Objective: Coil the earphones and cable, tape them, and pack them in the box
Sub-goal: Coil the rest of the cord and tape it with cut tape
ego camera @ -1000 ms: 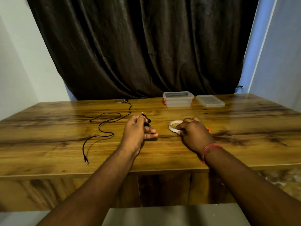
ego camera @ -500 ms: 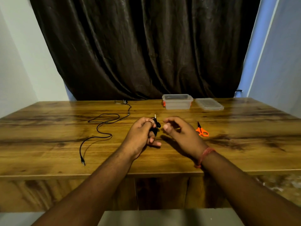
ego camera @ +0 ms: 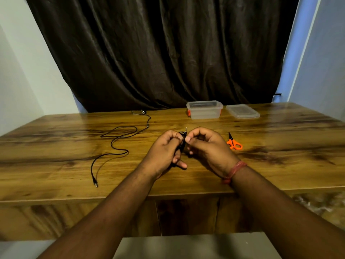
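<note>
My left hand grips a small coil of black cable, its jack plug pointing up between my hands. My right hand is curled right beside it, with the thumb tip against the coil. The white tape roll is out of sight, hidden by those curled right fingers. A loose black earphone wire snakes over the left of the table, from a plug near the front to the earbuds at the back. The clear box stands open at the back, its lid lying to its right.
Small orange scissors lie right of my right hand. The wooden table runs the width of the view, with a dark curtain behind it and pale walls on both sides.
My right hand left the spot where the tape roll lay and came up against the coil in my left hand. The scissors came into view. The left hand rose slightly.
</note>
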The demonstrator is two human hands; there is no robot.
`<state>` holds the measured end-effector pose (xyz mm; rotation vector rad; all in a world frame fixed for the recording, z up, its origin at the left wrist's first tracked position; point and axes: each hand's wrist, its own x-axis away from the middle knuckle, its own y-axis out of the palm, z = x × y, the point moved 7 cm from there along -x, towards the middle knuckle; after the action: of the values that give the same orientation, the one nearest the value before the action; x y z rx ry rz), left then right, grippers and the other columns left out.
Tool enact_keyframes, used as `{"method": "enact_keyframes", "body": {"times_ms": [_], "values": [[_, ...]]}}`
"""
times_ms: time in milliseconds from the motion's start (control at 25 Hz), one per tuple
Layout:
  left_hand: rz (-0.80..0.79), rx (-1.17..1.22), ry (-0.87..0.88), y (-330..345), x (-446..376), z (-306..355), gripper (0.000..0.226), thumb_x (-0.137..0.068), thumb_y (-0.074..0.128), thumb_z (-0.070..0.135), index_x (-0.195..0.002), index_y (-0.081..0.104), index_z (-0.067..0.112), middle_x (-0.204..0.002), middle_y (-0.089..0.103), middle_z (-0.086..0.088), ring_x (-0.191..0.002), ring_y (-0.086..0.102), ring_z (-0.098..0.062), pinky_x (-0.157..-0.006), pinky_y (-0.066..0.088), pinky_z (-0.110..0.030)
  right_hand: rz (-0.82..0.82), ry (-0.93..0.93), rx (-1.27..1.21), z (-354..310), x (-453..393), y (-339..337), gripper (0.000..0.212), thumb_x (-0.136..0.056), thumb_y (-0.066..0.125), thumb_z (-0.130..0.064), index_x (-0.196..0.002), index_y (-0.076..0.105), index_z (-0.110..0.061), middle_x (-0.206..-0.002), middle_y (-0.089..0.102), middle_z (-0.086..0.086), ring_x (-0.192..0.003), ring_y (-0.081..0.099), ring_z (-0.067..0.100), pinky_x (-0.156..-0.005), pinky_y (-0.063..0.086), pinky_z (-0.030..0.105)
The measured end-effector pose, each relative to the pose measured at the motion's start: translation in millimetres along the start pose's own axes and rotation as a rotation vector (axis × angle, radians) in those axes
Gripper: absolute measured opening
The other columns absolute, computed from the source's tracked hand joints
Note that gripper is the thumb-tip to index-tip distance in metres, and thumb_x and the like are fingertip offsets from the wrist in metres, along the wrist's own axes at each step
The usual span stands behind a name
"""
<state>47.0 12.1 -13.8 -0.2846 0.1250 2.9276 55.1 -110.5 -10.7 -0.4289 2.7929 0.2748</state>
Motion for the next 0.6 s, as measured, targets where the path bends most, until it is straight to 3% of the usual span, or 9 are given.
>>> {"method": "enact_keyframes", "body": {"times_ms": [80,160,280,440,520,600], "values": [[-0.008,0.042,-0.003,0,1,1,0.016,-0.102,0.041,0.012,-0.091,0.052,0.013,-0.050,0.045,0.001,-0.037,0.035,-0.008,-0.049,0.056,-0.036,0.022,0.005,-0.045,-4,3,-1,0.016,-0.090,0.063,-0.001,-0.080,0.067,-0.013,-0.074,0.062,0.007,-0.069,0.056,0.020,-0.059,0.048,0.029],[-0.024,0.175,-0.007,-2,4,5,0.016,-0.101,0.039,0.010,-0.090,0.051,0.010,-0.064,0.048,-0.003,-0.037,0.034,-0.008,-0.043,0.054,-0.034,0.150,-0.004,-0.140,-11,5,-14,0.019,-0.093,0.056,0.002,-0.082,0.063,-0.011,-0.075,0.063,0.006,-0.070,0.058,0.018,-0.051,0.047,0.022],[-0.096,0.375,-0.037,-3,7,8,0.017,-0.098,0.036,0.009,-0.087,0.048,0.009,-0.076,0.049,-0.005,-0.035,0.031,-0.007,-0.039,0.050,-0.029,0.288,-0.088,-0.240,-22,9,-33,0.017,-0.094,0.053,0.002,-0.084,0.059,-0.010,-0.099,0.067,0.008,-0.089,0.068,0.021,-0.052,0.051,0.021],[-0.195,0.412,-0.093,2,6,3,0.014,-0.095,0.039,0.013,-0.085,0.049,0.011,-0.078,0.046,-0.006,-0.033,0.031,-0.007,-0.041,0.051,-0.030,0.093,-0.182,-0.144,-25,12,-12,0.012,-0.093,0.054,0.004,-0.086,0.054,-0.005,-0.135,0.055,0.006,-0.120,0.063,0.024,-0.068,0.059,0.030],[-0.207,0.358,-0.093,4,6,0,0.011,-0.093,0.042,0.012,-0.085,0.049,0.009,-0.075,0.044,-0.008,-0.032,0.031,-0.008,-0.041,0.053,-0.032,0.018,-0.173,-0.025,-20,13,-2,0.009,-0.095,0.054,0.003,-0.089,0.052,-0.003,-0.140,0.051,0.003,-0.122,0.061,0.021,-0.076,0.059,0.035],[-0.218,0.306,-0.085,7,6,0,0.010,-0.092,0.042,0.010,-0.085,0.049,0.008,-0.072,0.047,-0.008,-0.032,0.031,-0.009,-0.041,0.053,-0.034,0.002,-0.147,0.087,-12,10,1,0.007,-0.096,0.055,0.001,-0.091,0.052,-0.002,-0.140,0.050,0.001,-0.110,0.067,0.019,-0.080,0.058,0.039]]}}
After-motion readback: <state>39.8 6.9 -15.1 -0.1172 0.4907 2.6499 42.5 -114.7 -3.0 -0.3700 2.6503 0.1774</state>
